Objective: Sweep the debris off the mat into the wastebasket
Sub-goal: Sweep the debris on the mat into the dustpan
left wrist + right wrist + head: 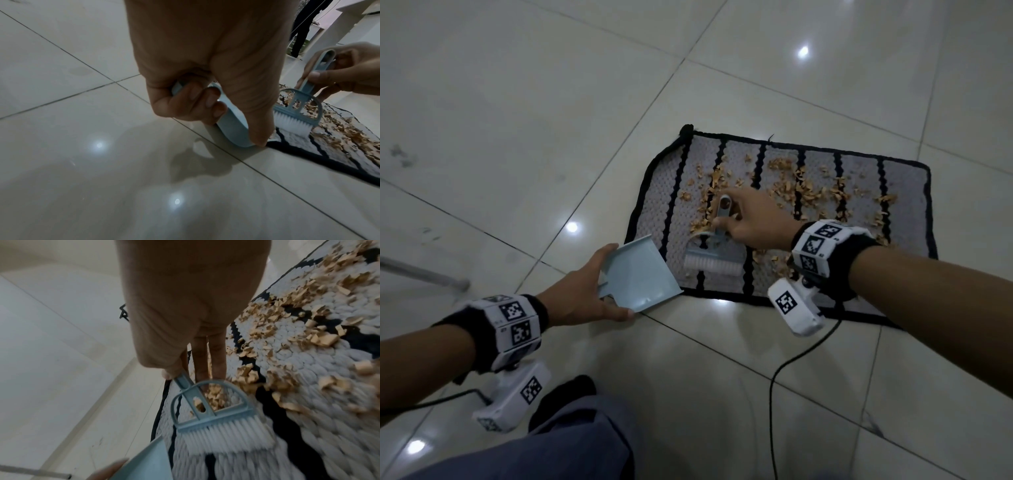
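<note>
At the mat's [907, 178] edge, left hand [582, 291] grips the dustpan [640, 274], right hand [750, 222] pinches the brush [714, 255]; shavings [801, 192] could snag in the weave or skip past the pan.

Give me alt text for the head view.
The right hand holds a small blue brush on a striped mat strewn with tan debris, while the left hand holds a blue dustpan at the mat's corner on the tiled floor.

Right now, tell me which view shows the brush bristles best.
Right wrist: the brush bristles fill the near foreground, white, on the mat. Head view shows them small; left wrist shows them partly behind the left hand.
</note>
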Tool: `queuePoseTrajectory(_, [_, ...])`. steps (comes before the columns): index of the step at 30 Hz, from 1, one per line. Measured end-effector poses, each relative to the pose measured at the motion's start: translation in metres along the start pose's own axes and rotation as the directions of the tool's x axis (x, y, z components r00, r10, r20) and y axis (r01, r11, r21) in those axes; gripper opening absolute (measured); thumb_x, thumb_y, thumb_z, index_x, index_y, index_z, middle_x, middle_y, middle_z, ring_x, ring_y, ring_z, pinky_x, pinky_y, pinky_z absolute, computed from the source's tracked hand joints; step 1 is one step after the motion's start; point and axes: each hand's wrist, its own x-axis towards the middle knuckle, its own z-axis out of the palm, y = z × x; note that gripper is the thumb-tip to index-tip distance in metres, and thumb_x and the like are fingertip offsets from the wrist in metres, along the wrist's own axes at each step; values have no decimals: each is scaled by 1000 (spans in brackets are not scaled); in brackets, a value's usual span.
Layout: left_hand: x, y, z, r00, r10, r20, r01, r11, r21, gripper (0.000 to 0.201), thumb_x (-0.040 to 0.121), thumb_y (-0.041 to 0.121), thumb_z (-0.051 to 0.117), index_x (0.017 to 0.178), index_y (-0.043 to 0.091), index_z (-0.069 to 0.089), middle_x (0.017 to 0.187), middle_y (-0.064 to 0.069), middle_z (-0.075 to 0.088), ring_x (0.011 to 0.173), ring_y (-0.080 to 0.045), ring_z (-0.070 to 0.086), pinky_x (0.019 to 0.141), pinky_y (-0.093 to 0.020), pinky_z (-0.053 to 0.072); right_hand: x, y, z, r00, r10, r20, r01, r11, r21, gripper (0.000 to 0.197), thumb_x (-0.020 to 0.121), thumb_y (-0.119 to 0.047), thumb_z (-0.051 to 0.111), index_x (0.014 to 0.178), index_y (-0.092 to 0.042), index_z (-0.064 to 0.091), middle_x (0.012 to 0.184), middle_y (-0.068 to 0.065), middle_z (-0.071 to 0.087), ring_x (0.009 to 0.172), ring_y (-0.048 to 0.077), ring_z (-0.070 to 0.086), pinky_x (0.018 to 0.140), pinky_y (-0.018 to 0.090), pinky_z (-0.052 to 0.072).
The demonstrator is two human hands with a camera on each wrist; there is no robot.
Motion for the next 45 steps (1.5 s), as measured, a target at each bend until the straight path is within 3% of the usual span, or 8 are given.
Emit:
queuePoseTrajectory(6, [-1, 4, 1, 1000, -10, -8, 10, 1000, 5, 125, 65, 44, 88, 154, 33, 2, 133, -9, 49, 100, -23, 56, 85, -30, 45, 4, 0, -27, 987, -45, -155, 52, 998, 39, 15, 93, -17, 62, 88, -3, 60, 83, 14, 63, 76, 31, 59, 70, 47, 53])
queuePoseTrajectory(12, [-1, 6, 0, 1000, -19, -9, 20, 1000, 7, 124, 65, 44, 88, 154, 33, 3, 130, -6, 48, 102, -24, 56, 83, -28, 43, -12, -12, 5, 990, -60, 131, 54, 998, 45, 19, 91, -17, 66, 75, -17, 56, 69, -4, 56, 60, 1, 51, 55, 15, 37])
queuePoseTrajectory(18, [-2, 10, 0, 1000, -21, -13, 21, 1000, 16, 125, 65, 44, 89, 154, 33, 2, 123, -2, 46, 100, -22, 55, 81, -27, 42, 4, 2, 0, 994, 34, -105, -35, 999, -7, 16, 91, -20, 64, 88, -5, 59, 84, 13, 63, 76, 32, 58, 69, 48, 53])
queuePoseTrajectory(22, [-3, 14, -1, 1000, -16, -25, 17, 1000, 6, 121, 68, 41, 88, 154, 32, 3, 118, -1, 46, 97, -20, 54, 75, -24, 40, 6, 1, -14, 981, -24, -192, 29, 999, 23, 14, 92, -19, 63, 88, -6, 59, 85, 10, 63, 76, 25, 57, 68, 41, 50])
queuePoseTrajectory(27, [2, 19, -1, 1000, 7, -25, -7, 1000, 14, 123, 68, 43, 87, 155, 32, 2, 116, -3, 49, 91, -19, 54, 70, -21, 40, -4, -1, 3, 1000, -28, -5, 28, 999, 45, 18, 93, -19, 64, 88, -3, 59, 82, 13, 62, 71, 24, 55, 63, 37, 46])
queuePoseTrajectory(33, [16, 26, -4, 998, 50, -42, -50, 999, 3, 120, 70, 42, 86, 154, 32, 2, 119, -3, 52, 93, -19, 56, 70, -20, 43, 11, 18, -27, 977, 70, -203, -51, 994, 95, 18, 94, -20, 60, 93, -3, 59, 88, 18, 64, 80, 36, 62, 71, 54, 55])
queuePoseTrajectory(39, [30, 34, 2, 997, 61, -53, -62, 998, -19, 121, 71, 46, 84, 155, 29, -1, 132, -8, 51, 105, -23, 55, 84, -27, 44, 34, 31, -70, 855, 35, -517, 5, 997, 75, 16, 93, -22, 59, 89, -7, 60, 82, 12, 67, 77, 28, 65, 68, 46, 57])
queuePoseTrajectory(45, [35, 38, 18, 990, 102, -95, -105, 994, -26, 120, 73, 47, 82, 154, 27, -4, 127, -9, 53, 97, -23, 57, 79, -29, 48, 57, 60, -62, 836, 25, -548, -111, 986, -125, 21, 99, -21, 49, 98, -3, 60, 84, 18, 67, 75, 34, 61, 68, 41, 51])
